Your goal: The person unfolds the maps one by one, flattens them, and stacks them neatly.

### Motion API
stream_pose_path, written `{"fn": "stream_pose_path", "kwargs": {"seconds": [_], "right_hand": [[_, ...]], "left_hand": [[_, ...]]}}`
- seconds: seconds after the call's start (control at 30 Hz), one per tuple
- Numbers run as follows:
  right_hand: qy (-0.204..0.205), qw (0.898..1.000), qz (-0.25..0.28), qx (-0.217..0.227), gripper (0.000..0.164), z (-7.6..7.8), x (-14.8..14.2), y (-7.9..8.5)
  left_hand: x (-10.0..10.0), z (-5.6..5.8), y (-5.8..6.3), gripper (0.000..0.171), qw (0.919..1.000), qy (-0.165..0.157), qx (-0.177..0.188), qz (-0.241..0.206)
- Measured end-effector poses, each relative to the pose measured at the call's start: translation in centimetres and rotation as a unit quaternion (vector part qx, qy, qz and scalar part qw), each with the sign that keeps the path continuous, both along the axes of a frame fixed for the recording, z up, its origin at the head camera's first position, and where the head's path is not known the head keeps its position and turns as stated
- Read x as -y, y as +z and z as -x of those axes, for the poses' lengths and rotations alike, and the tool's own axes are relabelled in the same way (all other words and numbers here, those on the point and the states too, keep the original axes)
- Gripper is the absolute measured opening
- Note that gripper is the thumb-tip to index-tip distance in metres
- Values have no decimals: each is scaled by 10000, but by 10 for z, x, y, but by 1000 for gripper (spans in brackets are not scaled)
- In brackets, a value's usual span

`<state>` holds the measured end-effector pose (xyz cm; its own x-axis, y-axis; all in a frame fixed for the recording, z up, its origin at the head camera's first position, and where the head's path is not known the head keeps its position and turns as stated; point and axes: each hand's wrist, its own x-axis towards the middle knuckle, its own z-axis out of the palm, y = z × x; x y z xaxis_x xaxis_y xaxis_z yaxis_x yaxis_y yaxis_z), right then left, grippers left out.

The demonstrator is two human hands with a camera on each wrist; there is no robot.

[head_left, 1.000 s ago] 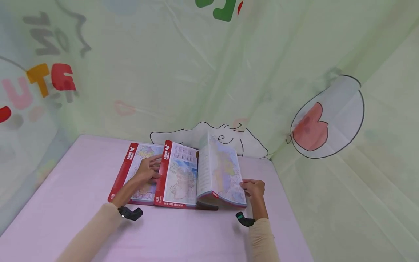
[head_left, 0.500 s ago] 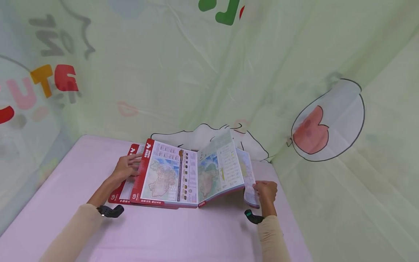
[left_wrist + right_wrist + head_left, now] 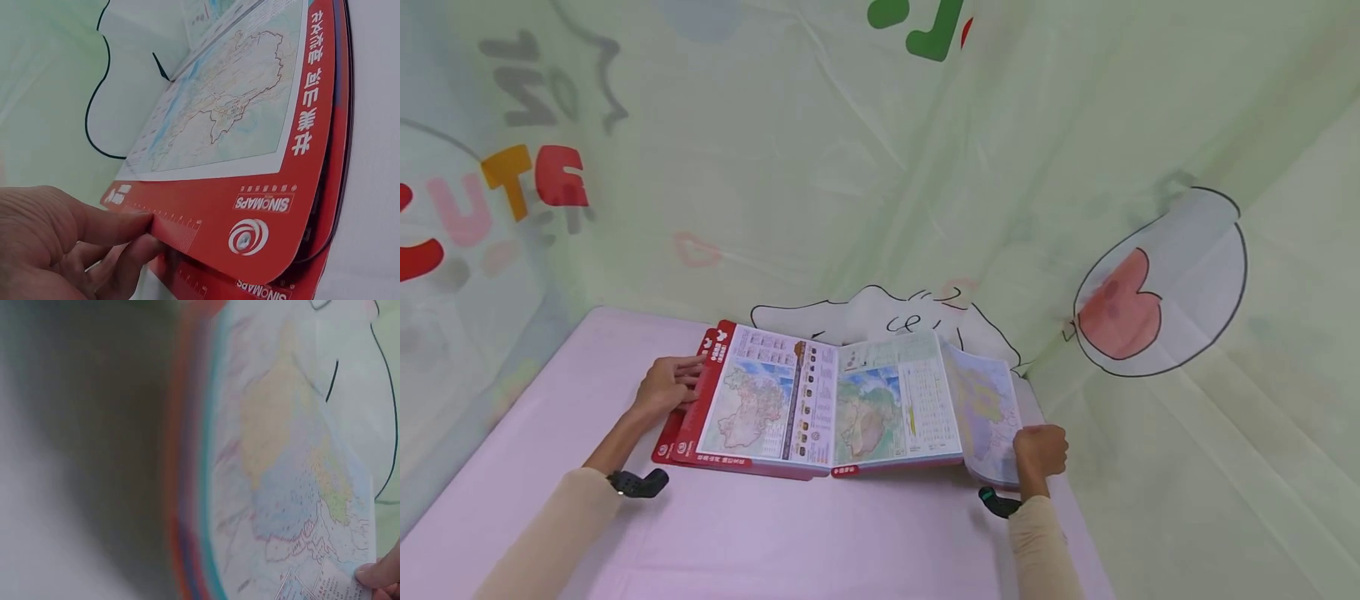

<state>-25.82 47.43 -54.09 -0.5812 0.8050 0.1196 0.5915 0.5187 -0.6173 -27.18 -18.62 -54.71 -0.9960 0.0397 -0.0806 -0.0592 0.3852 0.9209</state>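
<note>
A laminated folding map (image 3: 752,408) with a red border and printed panels lies partly spread across the table. My left hand (image 3: 662,387) pinches its red left edge, thumb on top and fingers beneath in the left wrist view. Under that edge shows a second red-bordered sheet (image 3: 187,284) with the same lettering. On the other side my right hand (image 3: 1041,450) grips the outer edge of the map's right panel (image 3: 988,408), which bends and stands off the table. Its thumb (image 3: 378,574) lies over the panel's corner in the right wrist view.
A pink-purple cloth (image 3: 820,542) covers the table. Behind and to the right rises a pale green curtain (image 3: 737,167) with cartoon drawings, close to the table's back edge. Each wrist wears a dark band (image 3: 638,483).
My hands have moved apart, the left one leftward and the right one rightward. The map has spread wider, its raised middle fold has come down, and the second sheet is now mostly covered.
</note>
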Motion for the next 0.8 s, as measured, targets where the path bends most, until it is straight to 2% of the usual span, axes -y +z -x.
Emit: {"fn": "stream_pose_path", "kwargs": {"seconds": [0.1,0.23,0.4,0.6,0.8], "right_hand": [[-85,9999,-50,24,19,1,-8,-2],[-106,9998,-101,152,28,-6,-3,8],[-109,9985,-330,431,34,-3,-10,6],[-188,9975,-270,623,44,2,-23,-2],[-291,9976,-172,599,49,6,-32,-9]], "left_hand": [[-1,-1,1,68,9997,94,59,217],[-5,-3,2,68,9989,156,80,439],[-12,-9,10,67,9981,274,69,548],[-17,-14,17,64,9964,440,100,721],[-18,-8,11,65,9942,478,15,967]]}}
